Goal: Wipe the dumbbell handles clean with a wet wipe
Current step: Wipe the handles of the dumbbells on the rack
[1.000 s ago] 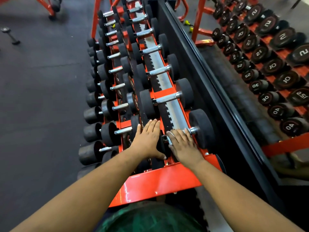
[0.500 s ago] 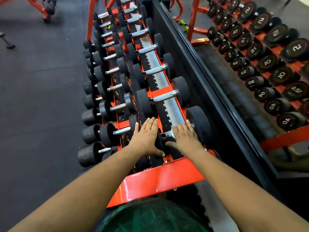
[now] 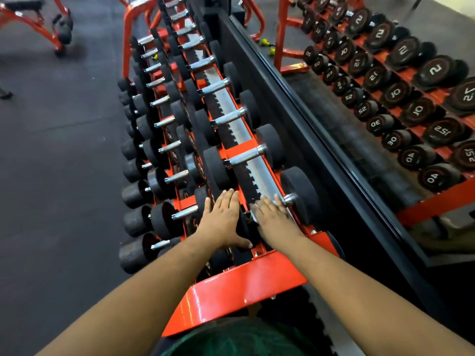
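The nearest dumbbell (image 3: 299,195) on the top tier of the orange rack (image 3: 231,291) lies at the lower centre of the frame, its long axis running from lower left to upper right. Its chrome handle (image 3: 289,199) is mostly hidden under the right hand (image 3: 273,217); only the collar end shows beside the far black head. That hand lies flat on the handle with fingers straight and close together, pointing toward the upper left; a wet wipe may be beneath the palm, but none is visible, so I cannot tell. The left hand (image 3: 223,219) rests just beside it, fingers straight and thumb spread, pressing on the near black head (image 3: 243,227) of the same dumbbell, apparently steadying it.

The right hand is plainly the nearer one to the handle, so any wiping stroke would run along that lower-left to upper-right axis, bounded by the two heads. Room there is short. Beyond, the next dumbbell (image 3: 244,156) sits further up the frame with its handle fully bare, then a row of others receding toward the top. A dark wall panel (image 3: 295,129) and mirror (image 3: 385,111) close off the right side; the lower tier (image 3: 164,176) and black floor (image 3: 56,150) lie open to the left.
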